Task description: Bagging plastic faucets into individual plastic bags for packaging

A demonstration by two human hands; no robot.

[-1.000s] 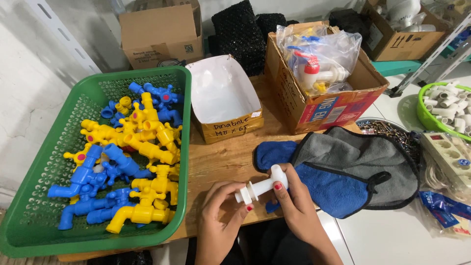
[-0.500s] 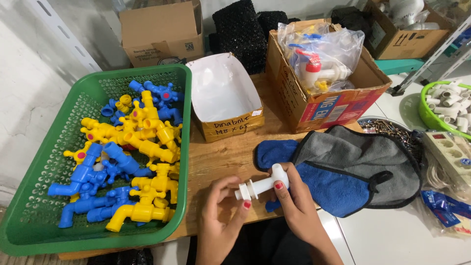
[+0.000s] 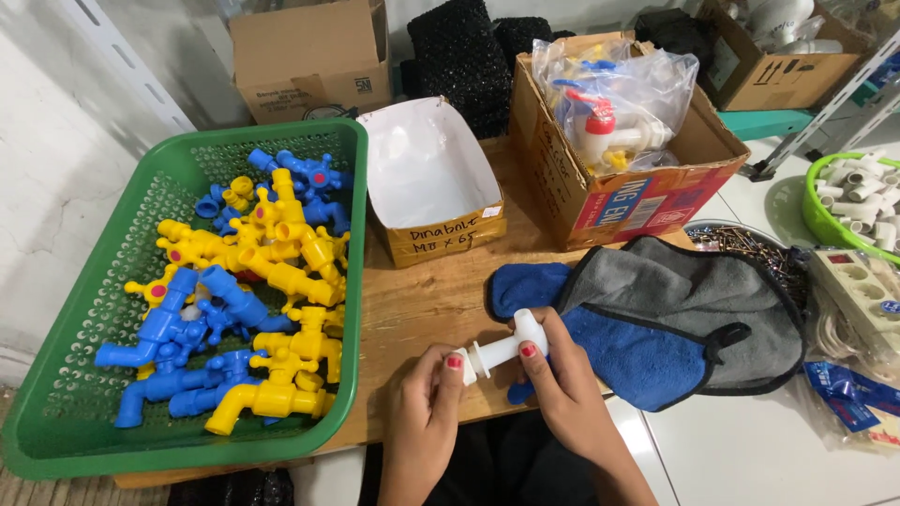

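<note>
A short white plastic tap body (image 3: pixel 502 349) is held between both hands, just above the near edge of the wooden tabletop (image 3: pixel 427 300). The left hand (image 3: pixel 424 412) pinches the tap's threaded end, its thumb and forefinger closed on it from below and the side, a red-painted nail showing at the tip. The right hand (image 3: pixel 561 384) wraps the other end, thumb on top and fingers curled behind the rounded head, so both hands are closed on the one piece. The tap's long axis runs from lower left to upper right, the threaded end toward the left fingers and the knobbed end toward the right fingers and tilted slightly up.

Just beyond the right fingers lies a blue and grey fabric cloth (image 3: pixel 670 319), spread over the table edge. To the left of the left fingers sits a green perforated plastic basket (image 3: pixel 112 281) filled with blue and yellow plastic taps (image 3: pixel 244 290). Farther from the fingers stands an open small cardboard box with a white lining (image 3: pixel 433 187), and to its right a larger cardboard box (image 3: pixel 619 197) holding a clear plastic bag of taps (image 3: pixel 614 98). At the far right are a green bowl of white pipe fittings (image 3: pixel 848 197) and a white power strip (image 3: pixel 858 290). More cardboard boxes and a white wall stand behind.
</note>
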